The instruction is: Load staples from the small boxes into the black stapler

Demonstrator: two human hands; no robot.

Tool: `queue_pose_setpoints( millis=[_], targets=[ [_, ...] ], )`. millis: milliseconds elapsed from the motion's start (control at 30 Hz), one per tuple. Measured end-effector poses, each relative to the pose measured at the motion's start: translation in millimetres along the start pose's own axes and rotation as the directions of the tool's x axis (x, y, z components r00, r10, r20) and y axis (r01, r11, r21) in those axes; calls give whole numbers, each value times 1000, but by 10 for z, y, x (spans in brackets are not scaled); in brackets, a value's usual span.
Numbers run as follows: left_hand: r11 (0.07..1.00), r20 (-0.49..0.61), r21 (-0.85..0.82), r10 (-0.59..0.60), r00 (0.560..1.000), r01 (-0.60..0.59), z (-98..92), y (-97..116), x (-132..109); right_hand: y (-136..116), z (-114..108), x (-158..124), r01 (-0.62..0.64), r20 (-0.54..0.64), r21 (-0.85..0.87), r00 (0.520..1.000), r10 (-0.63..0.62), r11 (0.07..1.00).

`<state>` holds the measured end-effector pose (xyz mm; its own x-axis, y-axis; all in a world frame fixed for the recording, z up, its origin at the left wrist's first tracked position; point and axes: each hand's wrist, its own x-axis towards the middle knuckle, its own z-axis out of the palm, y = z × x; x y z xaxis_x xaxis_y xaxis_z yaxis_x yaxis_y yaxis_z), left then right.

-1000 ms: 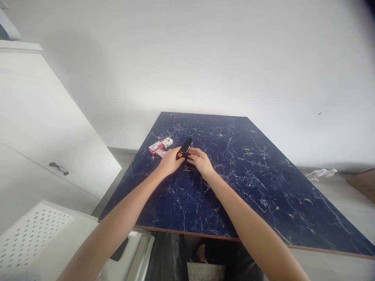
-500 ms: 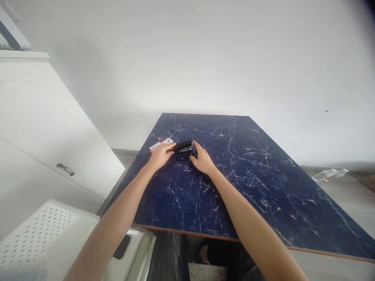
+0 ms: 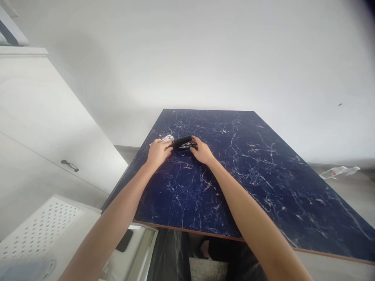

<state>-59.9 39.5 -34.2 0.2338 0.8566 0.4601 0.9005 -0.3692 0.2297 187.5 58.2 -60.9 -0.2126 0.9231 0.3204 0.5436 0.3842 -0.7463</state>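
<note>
A black stapler (image 3: 182, 141) with a bit of orange lies on the blue marbled table (image 3: 187, 195), its top arm raised at the right end above a metallic part. My left hand (image 3: 159, 152) is closed round the stapler's left end. At the right end, my right hand (image 3: 202, 150) grips it, fingers at the upper arm and thumb by the base. Behind my left hand sits a small white and red box (image 3: 166, 138), partly covered by that hand.
A white cabinet (image 3: 52, 136) with a dark handle stands at the left. Below it is a white perforated panel (image 3: 43, 224) near a dark phone-like object (image 3: 124, 240). Clear plastic packaging (image 3: 336, 172) lies beyond the table's right edge. A white wall rises behind.
The stapler's arm is lifted wider from its base at the right end. My right thumb has come onto the base, and my left hand covers more of the small box. The view has shifted slightly.
</note>
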Motion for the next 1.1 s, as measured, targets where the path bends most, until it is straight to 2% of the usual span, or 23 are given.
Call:
queue_pose_setpoints(
  millis=[167, 333, 433, 533, 767, 900, 1000, 1100],
  targets=[
    [1000, -7, -6, -14, 1000, 13, 5, 9, -13, -19, -28, -2, -39, -22, 46, 999, 40, 998],
    [1000, 0, -12, -6, 1000, 6, 24, 0, -4, -6, -32, -10, -29, -126, -22, 992, 26, 999],
    [1000, 12, -3, -7, 1000, 7, 29, -1, 7, 15, -33, -1, -72, -161, 8, 984, 72, 997],
    [1000, 23, 16, -9, 1000, 9, 20, 6, 13, 28, -64, 1, -105, -156, 28, 982, 108, 994],
    [998, 39, 63, -15, 999, 13, -12, 33, 5, 125, -298, -44, -90, -120, -29, 989, 86, 996],
    [998, 36, 67, -14, 999, 12, 2, 31, 5, 133, -373, -76, 33, -45, -180, 998, -42, 983],
    [998, 35, 68, -14, 999, 12, 9, 32, 7, 56, -373, -105, 146, 59, -369, 989, -133, 918],
    [997, 48, 69, -21, 999, 18, 4, 38, 10, -40, -361, -133, 181, 104, -482, 983, -150, 857]
  ],
)
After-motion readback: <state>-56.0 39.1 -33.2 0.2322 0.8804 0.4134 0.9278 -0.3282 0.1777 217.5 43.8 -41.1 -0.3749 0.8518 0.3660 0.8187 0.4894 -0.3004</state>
